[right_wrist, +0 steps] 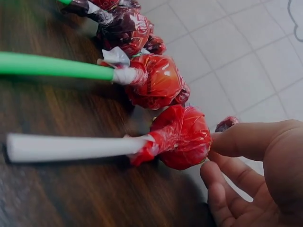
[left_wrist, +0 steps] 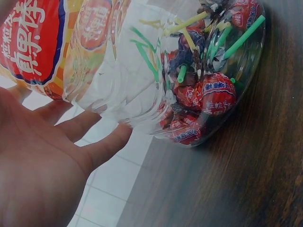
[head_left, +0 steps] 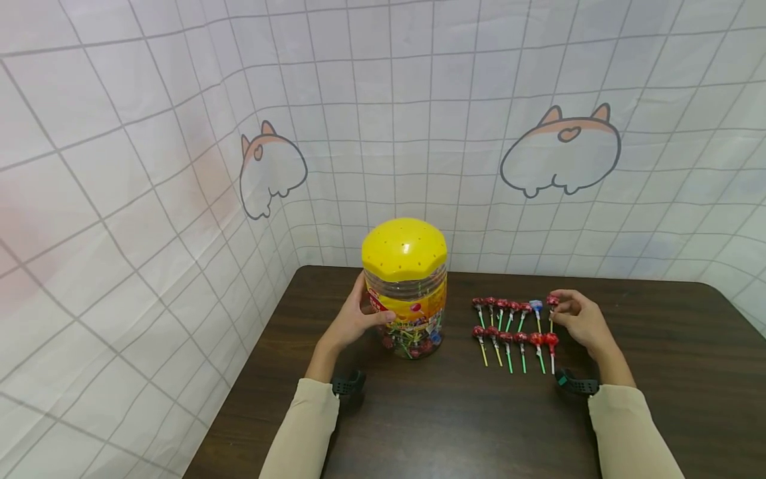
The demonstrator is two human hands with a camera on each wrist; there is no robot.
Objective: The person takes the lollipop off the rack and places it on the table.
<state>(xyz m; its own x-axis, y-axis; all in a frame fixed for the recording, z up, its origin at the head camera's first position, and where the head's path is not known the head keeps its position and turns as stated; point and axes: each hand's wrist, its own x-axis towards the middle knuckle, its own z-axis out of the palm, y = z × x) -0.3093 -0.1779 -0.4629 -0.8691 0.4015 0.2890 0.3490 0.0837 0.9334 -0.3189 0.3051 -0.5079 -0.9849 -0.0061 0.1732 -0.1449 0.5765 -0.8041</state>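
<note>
A clear plastic jar (head_left: 431, 299) with a yellow lid (head_left: 404, 249) stands on the table, lollipops visible through its lower wall. My left hand (head_left: 353, 320) holds its left side, thumb across the front label and fingers spread against the far side. To the right, lollipops lie in two rows. At the right end of the back row, my right hand (head_left: 579, 320) pinches a dark red lollipop (head_left: 552, 301), mostly hidden behind the thumb in the right wrist view. Just in front lies a red lollipop with a white stick (right_wrist: 184, 137). Left of the held one is a blue-wrapped lollipop (head_left: 536, 305).
The dark wooden table (head_left: 467, 426) ends at a grid-patterned cloth wall (head_left: 395, 159) behind and on the left. Several more red lollipops with green or yellow sticks, such as one front-row lollipop (head_left: 506, 338), lie between the jar and my right hand.
</note>
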